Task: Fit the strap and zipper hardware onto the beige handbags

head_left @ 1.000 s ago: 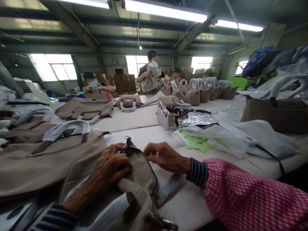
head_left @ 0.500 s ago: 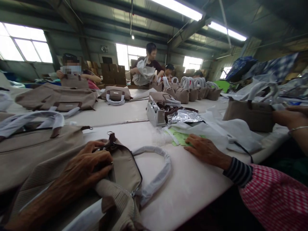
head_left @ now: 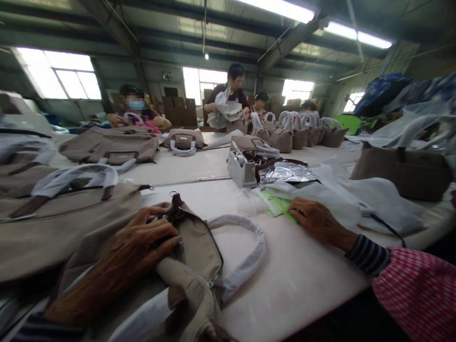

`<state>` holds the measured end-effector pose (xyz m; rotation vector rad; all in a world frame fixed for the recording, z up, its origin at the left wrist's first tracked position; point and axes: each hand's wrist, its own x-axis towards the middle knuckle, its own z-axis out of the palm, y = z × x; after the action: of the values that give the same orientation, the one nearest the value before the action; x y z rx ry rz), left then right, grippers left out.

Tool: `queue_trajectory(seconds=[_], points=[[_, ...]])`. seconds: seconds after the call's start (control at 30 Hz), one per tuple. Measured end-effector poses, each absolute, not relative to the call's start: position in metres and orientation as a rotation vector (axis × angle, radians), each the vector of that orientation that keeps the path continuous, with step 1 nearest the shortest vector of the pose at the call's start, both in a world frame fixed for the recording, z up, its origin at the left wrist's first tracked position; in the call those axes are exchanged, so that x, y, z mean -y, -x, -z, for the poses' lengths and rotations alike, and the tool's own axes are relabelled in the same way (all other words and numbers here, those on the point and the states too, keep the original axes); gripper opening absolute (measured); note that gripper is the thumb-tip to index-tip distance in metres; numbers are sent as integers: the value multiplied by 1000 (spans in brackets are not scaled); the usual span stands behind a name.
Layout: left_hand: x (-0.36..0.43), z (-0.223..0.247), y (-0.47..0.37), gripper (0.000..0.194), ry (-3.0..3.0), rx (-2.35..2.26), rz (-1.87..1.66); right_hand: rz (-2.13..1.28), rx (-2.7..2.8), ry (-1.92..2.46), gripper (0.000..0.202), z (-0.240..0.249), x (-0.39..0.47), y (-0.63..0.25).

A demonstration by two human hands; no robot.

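Note:
A beige handbag lies unzipped in front of me, its lining showing and its handle wrapped in white paper. My left hand grips the bag's edge near the dark strap end with the metal ring, fingers curled over the opening. Some fingertips are hidden inside the fold. On the table to the right is a small pile of green paper slips. My right hand has its fingers bent together on the right edge of the slips, the thumb side low against the table.
A tape dispenser stands behind the slips, beside a silver foil packet. White sheeting with a dark cord lies at right. More handbags cover the left and back. Several co-workers, one person among them, are across the table.
The view has swung left, so things appear farther right. My right fingers have drawn together on the green slips. A co-worker's hands at the right bag have left view. My left hand stays on the handbag.

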<state>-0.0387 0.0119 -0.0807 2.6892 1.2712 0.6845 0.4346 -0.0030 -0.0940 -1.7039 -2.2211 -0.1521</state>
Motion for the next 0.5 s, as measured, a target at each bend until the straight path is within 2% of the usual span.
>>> queue_trajectory(seconds=[0.13,0.23,0.33,0.43,0.5], points=[[2,64,31,28,-2742,-1295,-553,274,2003,1470,33,73,-6,-416],[4,56,28,31,-2752,-1233,-474,-30,1945,1335,34,41,-18,-365],[5,54,29,35,-2697,-1206,-432,-491,1987,1112,29,21,-29,-287],[8,54,31,33,-2677,-1208,-463,-894,1997,941,21,33,-41,-211],[10,53,30,27,-2687,-1194,-481,-970,2019,933,18,53,-49,-177]])
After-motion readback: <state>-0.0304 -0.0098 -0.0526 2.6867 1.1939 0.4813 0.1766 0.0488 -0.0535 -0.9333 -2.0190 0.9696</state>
